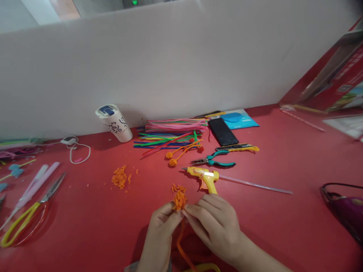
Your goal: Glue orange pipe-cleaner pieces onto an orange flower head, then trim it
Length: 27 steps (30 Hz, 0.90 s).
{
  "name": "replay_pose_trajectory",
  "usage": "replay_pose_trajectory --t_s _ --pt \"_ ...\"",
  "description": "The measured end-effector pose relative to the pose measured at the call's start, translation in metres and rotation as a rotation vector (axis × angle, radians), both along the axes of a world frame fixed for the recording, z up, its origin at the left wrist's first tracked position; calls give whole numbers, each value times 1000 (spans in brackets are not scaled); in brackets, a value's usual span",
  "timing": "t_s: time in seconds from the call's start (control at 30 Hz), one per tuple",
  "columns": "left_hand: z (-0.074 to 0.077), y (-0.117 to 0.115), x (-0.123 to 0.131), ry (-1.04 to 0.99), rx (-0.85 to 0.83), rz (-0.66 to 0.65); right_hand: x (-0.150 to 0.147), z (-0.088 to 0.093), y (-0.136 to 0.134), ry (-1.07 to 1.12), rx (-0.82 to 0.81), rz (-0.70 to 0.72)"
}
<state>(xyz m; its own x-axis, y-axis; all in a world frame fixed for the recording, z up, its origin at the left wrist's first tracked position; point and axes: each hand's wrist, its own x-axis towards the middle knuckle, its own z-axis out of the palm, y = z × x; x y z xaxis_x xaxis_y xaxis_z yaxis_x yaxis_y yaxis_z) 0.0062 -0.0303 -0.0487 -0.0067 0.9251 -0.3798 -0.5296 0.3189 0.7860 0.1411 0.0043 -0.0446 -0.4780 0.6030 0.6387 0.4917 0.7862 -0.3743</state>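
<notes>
An orange pipe-cleaner flower [180,200], a cluster of short petal-like pieces, is held upright between my hands. Its orange stem [182,241] hangs down below them. My left hand [163,223] pinches the flower's base from the left, thumb and fingers closed. From the right, my right hand [214,221] pinches at the same base, its other fingers curled. A few loose orange bits [178,187] lie just beyond the flower. The yellow glue gun [204,175] rests behind my right hand with a clear glue stick [255,185] in it.
Left of my hands lie orange clippings [119,177] and yellow-handled scissors [36,211]. Behind are pliers [215,159], finished orange flowers [172,162], colored pipe cleaners [172,126], a phone [224,132] and a white tumbler [117,124]. A purple object [346,211] stands right. A white partition [170,64] borders the red table.
</notes>
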Motion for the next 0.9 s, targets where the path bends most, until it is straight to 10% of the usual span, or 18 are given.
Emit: replay_pose_trajectory --t_s 0.3,0.9 --pt "10 -3 -5 548 269 83 -3 19 0 385 -977 27" --pt "6 -8 0 731 408 232 -10 22 -5 514 -1292 42"
